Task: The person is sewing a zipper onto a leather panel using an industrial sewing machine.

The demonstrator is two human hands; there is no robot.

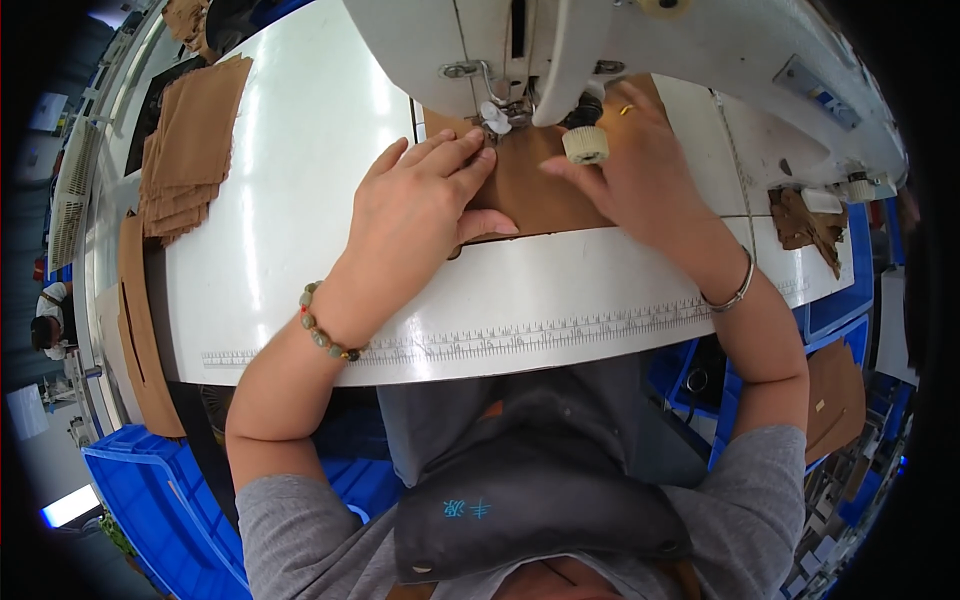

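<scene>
A flat brown piece [548, 200], leather or cloth, lies on the white table under the needle area [497, 118] of a white sewing machine [420, 35]. My left hand [425, 195] rests flat on its left part, fingertips close beside the presser foot and thumb stretched along the near edge. On the right part lies my right hand [645, 165], thumb apart from the fingers; the fingertips are partly hidden and slightly blurred. Between the hands and the machine head sits a cream ribbed knob [586, 146]. The needle tip is too small to make out.
Brown cut pieces [195, 140] are stacked at the far left. Brown scraps [808, 228] lie on the table's right end. A printed ruler [520, 335] runs along the near edge. Blue bins [165, 500] stand below left, with more below right. Another person [52, 315] is in the left background.
</scene>
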